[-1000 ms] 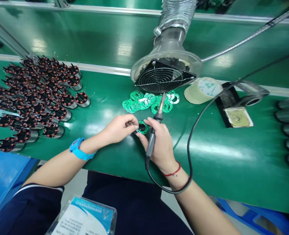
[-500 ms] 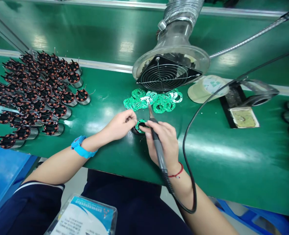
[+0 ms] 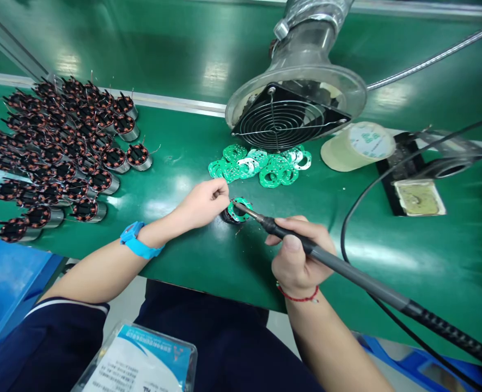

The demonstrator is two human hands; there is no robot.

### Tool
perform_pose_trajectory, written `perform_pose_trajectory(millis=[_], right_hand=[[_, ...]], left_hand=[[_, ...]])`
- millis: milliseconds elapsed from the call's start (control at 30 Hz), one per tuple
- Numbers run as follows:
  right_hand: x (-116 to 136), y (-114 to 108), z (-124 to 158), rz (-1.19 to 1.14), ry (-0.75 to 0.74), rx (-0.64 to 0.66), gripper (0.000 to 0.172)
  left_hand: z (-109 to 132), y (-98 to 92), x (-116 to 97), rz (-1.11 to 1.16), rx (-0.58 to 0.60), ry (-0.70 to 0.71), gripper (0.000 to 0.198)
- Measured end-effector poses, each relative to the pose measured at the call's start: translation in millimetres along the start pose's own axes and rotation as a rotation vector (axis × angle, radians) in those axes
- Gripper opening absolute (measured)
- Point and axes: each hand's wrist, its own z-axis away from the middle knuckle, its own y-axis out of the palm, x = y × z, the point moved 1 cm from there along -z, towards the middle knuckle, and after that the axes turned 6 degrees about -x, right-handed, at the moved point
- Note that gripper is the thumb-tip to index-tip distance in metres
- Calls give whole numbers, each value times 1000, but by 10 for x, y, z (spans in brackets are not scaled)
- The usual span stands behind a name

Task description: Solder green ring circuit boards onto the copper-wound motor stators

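My right hand (image 3: 301, 253) grips a soldering iron (image 3: 330, 258), whose metal tip reaches left over a green ring-shaped circuit board (image 3: 245, 213). That board sits on top of a dark motor stator (image 3: 229, 219) standing on the bench before me. At the board's left edge, my left hand (image 3: 206, 202) is closed in a pinch close to the iron's tip. What its fingers hold, if anything, is too small to make out. Just behind the hands lies a loose pile of green ring boards (image 3: 271, 177).
Many wound stators (image 3: 87, 209) with upright wire ends crowd the left of the bench. A fume extractor (image 3: 277, 128) hangs over the board pile. On the right are a roll of tape (image 3: 345, 149) and an iron stand with a sponge (image 3: 420, 197). The iron's cable crosses the right side.
My right hand has drawn back to the right and swung the soldering iron from pointing away to pointing left, its tip now at the board. My left hand stays pinched at the board's edge.
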Motion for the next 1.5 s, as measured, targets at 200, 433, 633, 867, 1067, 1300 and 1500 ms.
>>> perform_pose_trajectory(millis=[200,433,633,867,1067,1300,1500], right_hand=[[11,14,-3,17,3,-8,15],[57,26,-32,5,-6,-32,16],[32,16,-13,51,16,-23,14],[73,81,-75,257,29,54,33],[30,193,-139,346,-5,480,52],[-46,196,-129,374,-8,434,56],[-137,131,-92,359,30,386,57]], left_hand=[[-23,8,-15,-23,5,-5,16],[-17,-2,-57,-47,9,-14,16],[-23,2,-40,-49,5,-3,16],[-13,-2,-65,-61,0,5,15],[-2,13,-97,-105,-33,28,17],[22,-61,-22,-67,-7,29,5],[84,-194,-68,-196,212,181,3]])
